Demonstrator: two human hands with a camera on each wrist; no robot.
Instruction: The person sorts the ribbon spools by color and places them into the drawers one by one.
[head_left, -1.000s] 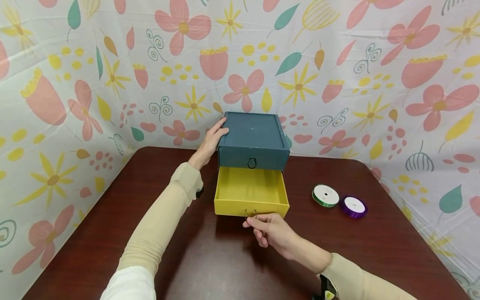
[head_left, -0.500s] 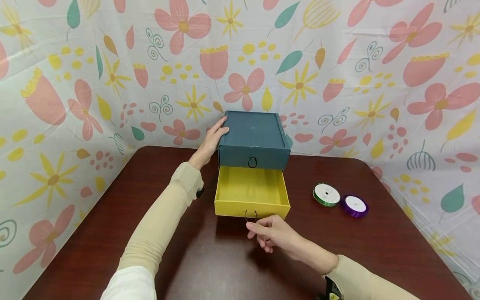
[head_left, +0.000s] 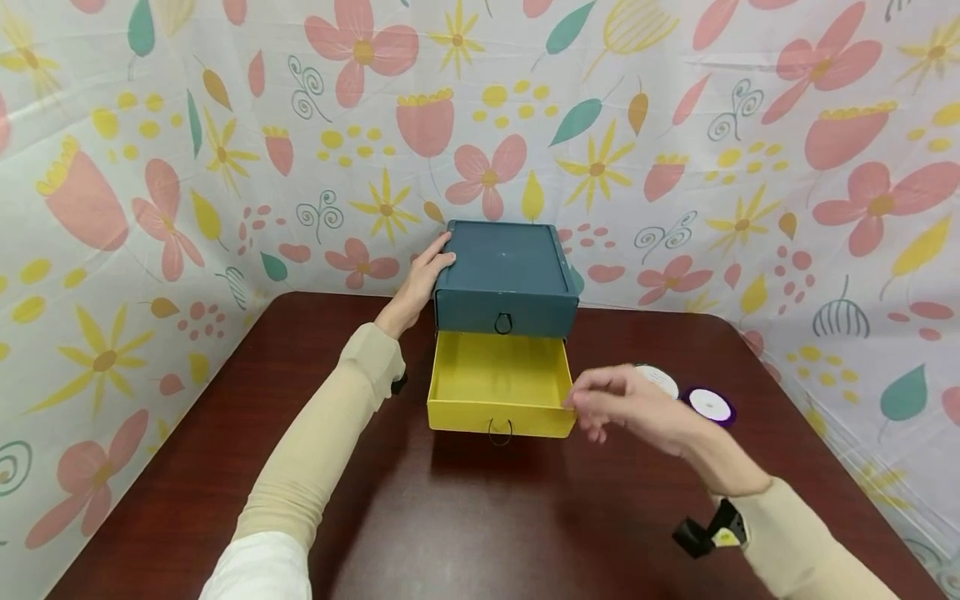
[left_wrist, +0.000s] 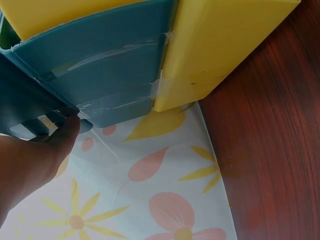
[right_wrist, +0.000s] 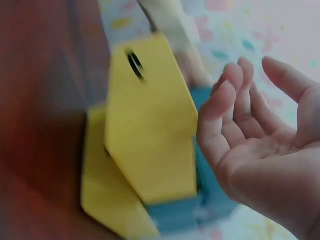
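Note:
A small drawer unit stands at the back of the table, with a dark blue upper section [head_left: 506,258] above a yellow drawer [head_left: 498,417]. The yellow drawer is pulled out and nothing shows inside it. Thin loop handles hang on both fronts, the lower handle [head_left: 500,440] hanging free. My left hand [head_left: 414,292] rests against the left edge of the blue section, fingers toward its back; in the left wrist view the thumb touches the blue side [left_wrist: 110,70]. Beside the drawer's front right corner is my right hand [head_left: 637,408], loosely bent and holding nothing.
Right of the unit lie a white-faced ribbon spool [head_left: 658,381], partly hidden by my right hand, and a purple ribbon spool [head_left: 708,405]. The dark wooden table [head_left: 465,525] meets a flowered cloth [head_left: 322,150] at the back and sides.
My right hand has let go of the yellow drawer's loop handle and moved right and up, near the spools. The left hand and the drawer keep their places.

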